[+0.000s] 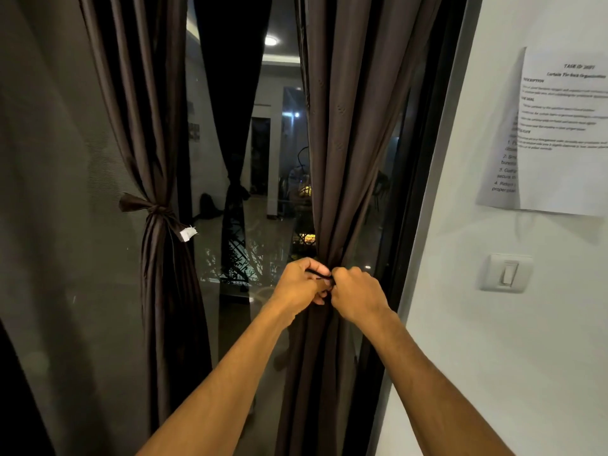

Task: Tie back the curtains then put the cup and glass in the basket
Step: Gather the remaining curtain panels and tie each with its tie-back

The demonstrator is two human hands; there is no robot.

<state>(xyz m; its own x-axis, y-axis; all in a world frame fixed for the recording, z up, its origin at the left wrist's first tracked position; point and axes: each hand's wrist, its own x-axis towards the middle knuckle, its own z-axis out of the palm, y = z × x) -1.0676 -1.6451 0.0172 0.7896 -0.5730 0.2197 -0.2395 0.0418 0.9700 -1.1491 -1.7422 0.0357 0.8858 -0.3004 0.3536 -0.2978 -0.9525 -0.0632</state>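
Observation:
Two dark brown curtains hang before a glass door. The left curtain (144, 133) is gathered and bound by a knotted brown tie-back (149, 209) with a white tag. The right curtain (348, 133) is bunched at waist height. My left hand (301, 287) and my right hand (357, 296) meet in front of that bunch, each closed on an end of a thin dark tie-back band (319, 274) stretched between them. No cup, glass or basket is in view.
The glass door (250, 192) reflects a lit room. Its dark frame (424, 192) runs beside a white wall on the right, which carries a taped paper sheet (559, 133) and a light switch (506, 273).

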